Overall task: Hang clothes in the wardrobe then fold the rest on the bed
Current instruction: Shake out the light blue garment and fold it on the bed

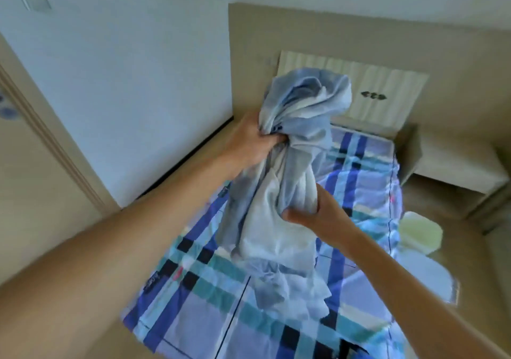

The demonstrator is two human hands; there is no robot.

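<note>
A bunched pale blue and white garment [287,181] hangs in the air above the bed [210,303], which wears a blue, teal and black plaid sheet. My left hand [254,142] grips the cloth high up, with fingers curled into its folds. Lower and to the right, my right hand [312,212] pinches a white part of the same garment. The cloth's bottom end touches the sheet near the bed's middle. No wardrobe shows in this view.
A white radiator [387,87] stands against the beige wall panel behind the bed. A pale bedside table [456,162] sits at the right. A light green and white pillow or bundle [420,234] lies at the bed's right edge. A white wall and door frame [49,142] stand left.
</note>
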